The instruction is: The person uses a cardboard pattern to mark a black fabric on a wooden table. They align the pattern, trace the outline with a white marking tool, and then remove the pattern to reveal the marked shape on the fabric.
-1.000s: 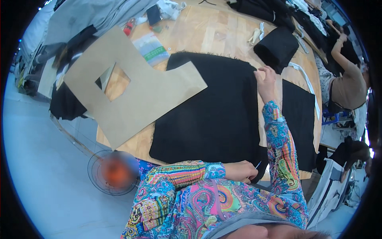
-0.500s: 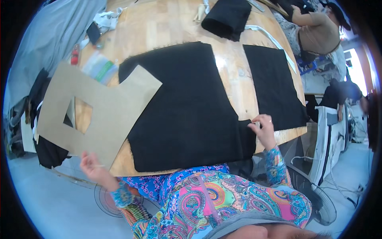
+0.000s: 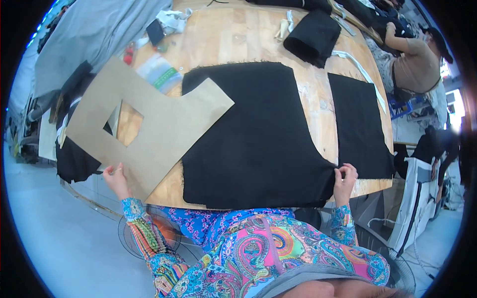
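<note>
My right hand [image 3: 345,184] pinches the right-hand corner of a large black cloth panel [image 3: 253,134], which lies spread before me on the table. Over the panel's left part rests a flat tan card pattern [image 3: 164,111] with a cut-out opening. At the lower left edge of that pattern is my left hand [image 3: 117,182], thumb and fingertips pressed together. Whatever is between those fingers is too small to make out. Another black cloth piece [image 3: 361,124] lies to the right, across a strip of bare wood.
Farther back on the wooden table [image 3: 233,35] are a rolled black cloth [image 3: 313,38], a white strip [image 3: 365,72], a clear plastic packet [image 3: 160,73] and a dark flat object [image 3: 154,32]. Grey fabric [image 3: 104,39] drapes the left side. A co-worker [image 3: 417,64] sits at the far right.
The panel's right corner, crumpled by my right hand before, is now drawn out smoother to the right. My left hand has risen closer to the pattern's edge. The whole view has shifted.
</note>
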The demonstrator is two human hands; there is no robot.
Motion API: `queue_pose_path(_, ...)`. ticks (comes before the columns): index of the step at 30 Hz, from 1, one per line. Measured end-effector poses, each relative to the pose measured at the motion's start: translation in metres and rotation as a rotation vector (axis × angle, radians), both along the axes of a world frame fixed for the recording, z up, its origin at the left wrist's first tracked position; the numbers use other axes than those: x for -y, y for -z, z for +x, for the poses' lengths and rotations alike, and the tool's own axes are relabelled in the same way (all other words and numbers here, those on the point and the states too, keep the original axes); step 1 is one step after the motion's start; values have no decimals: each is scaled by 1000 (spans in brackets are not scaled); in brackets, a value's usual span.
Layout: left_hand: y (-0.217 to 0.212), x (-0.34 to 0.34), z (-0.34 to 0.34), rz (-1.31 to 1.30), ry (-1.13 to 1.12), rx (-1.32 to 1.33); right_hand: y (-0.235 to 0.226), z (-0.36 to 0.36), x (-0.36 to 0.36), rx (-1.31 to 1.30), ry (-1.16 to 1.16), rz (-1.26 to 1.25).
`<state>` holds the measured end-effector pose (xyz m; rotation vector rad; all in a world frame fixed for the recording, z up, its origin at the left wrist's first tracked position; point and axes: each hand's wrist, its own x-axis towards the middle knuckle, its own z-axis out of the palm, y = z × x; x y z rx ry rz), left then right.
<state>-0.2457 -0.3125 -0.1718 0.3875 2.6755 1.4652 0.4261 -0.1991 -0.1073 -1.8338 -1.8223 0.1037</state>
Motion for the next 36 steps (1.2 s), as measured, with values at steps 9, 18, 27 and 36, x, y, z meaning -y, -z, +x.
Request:
queue_pose_path(9,-4,-16,-8,-157,-82,-247,-112,-118,-21,-1100,-737,66)
queue_pose_path(18,-72,-119,108,243,578,-257,-201,-207,-34,-1830,-1769,-532)
queue_pose_path(27,-50,-292,146,-131,967,-169,-194,-213,-29,-1889,-1554,-329)
queue_pose_path(36,-31,-332,169,-244,915,-358,-162,-210,-54,-1806,-1624,-214)
